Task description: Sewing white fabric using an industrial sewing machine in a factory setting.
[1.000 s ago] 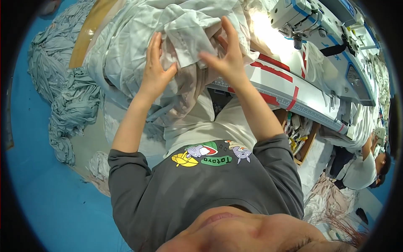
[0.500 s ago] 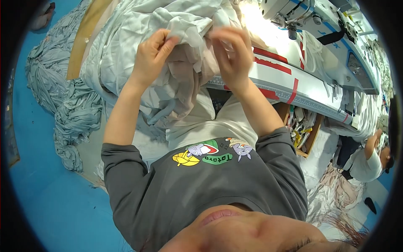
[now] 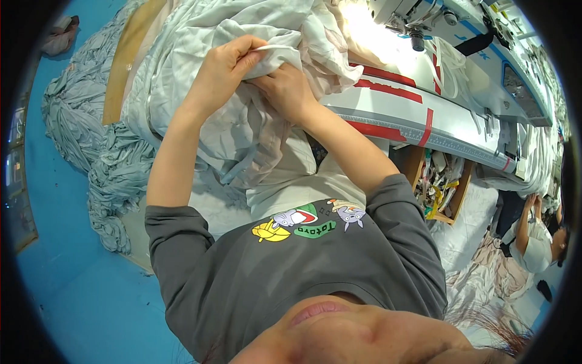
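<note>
Cloth (image 3: 182, 79), pale and loosely bunched, lies left of the sewing machine (image 3: 497, 76), with its lower folds draping toward the person's lap. Left hand (image 3: 229, 65) has its grip closed, thumb and fingers pinched together on a raised fold of this cloth. Right hand (image 3: 286, 91), on the side nearer the sewing machine, reaches beneath the same fold; its fingertips are covered, so how far its grip is closed, and on what, cannot be told. A bright light (image 3: 364, 27) shines just left of the sewing machine. Below the sewing machine, the white surface (image 3: 458, 134) carries strips of red tape (image 3: 429, 128) and a ruler (image 3: 451, 151) along its edge. Lower still from the sewing machine is a wooden drawer (image 3: 462, 197) of mixed small items. Far left of the sewing machine, a tan board (image 3: 128, 67) stands beside a crumpled grey-green heap (image 3: 79, 118). Below and right of the sewing machine, a co-worker (image 3: 535, 246) is partly visible.
</note>
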The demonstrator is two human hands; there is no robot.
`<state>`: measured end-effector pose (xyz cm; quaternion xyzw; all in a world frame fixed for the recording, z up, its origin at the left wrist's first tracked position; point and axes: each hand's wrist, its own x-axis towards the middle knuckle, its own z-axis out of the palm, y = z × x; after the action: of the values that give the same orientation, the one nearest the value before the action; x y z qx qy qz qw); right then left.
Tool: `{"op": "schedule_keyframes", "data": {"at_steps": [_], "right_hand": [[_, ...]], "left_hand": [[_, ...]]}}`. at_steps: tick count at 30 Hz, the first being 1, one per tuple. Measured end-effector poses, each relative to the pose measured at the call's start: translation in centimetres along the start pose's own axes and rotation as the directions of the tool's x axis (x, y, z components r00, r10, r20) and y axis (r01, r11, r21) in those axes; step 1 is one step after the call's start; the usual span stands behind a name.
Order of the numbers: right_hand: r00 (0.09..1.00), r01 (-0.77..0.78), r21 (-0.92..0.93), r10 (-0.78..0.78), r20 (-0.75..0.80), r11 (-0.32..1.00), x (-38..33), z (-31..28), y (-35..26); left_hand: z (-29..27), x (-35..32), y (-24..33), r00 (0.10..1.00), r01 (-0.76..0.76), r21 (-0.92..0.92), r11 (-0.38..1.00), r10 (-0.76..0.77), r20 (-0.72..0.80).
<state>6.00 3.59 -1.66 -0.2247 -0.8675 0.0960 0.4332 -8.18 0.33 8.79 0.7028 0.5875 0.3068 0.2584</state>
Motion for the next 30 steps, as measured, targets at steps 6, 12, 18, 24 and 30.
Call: {"op": "schedule_keyframes", "data": {"at_steps": [6, 12, 18, 24, 30], "right_hand": [[0.976, 0.144, 0.732, -0.217, 0.005, 0.666, -1.6, -10.8, -5.5], [0.895, -0.418, 0.759, 0.370, 0.249, 0.500, -0.4, -12.9, -2.7], [0.842, -0.473, 0.775, 0.476, 0.255, 0.420, -1.7, -12.5, -4.2], [0.908, -0.326, 0.737, 0.414, 0.069, 0.592, -2.4, -13.5, -4.1], [0.857, -0.402, 0.789, 0.495, 0.145, 0.465, -2.3, -13.5, -4.2]], "left_hand": [[-0.5, -0.9, 3.3, 0.991, -0.013, 0.027, 1.000, 0.010, 0.130], [2.0, -2.7, 3.5, 0.968, 0.120, -0.219, 0.968, -0.066, 0.242], [3.1, -3.2, 5.8, 0.974, 0.162, -0.412, 0.897, -0.078, 0.213], [3.6, -5.4, 5.6, 0.987, -0.106, -0.267, 0.958, 0.134, 0.088], [4.7, -6.7, 6.2, 0.988, 0.148, -0.484, 0.862, -0.109, 0.110]]}}
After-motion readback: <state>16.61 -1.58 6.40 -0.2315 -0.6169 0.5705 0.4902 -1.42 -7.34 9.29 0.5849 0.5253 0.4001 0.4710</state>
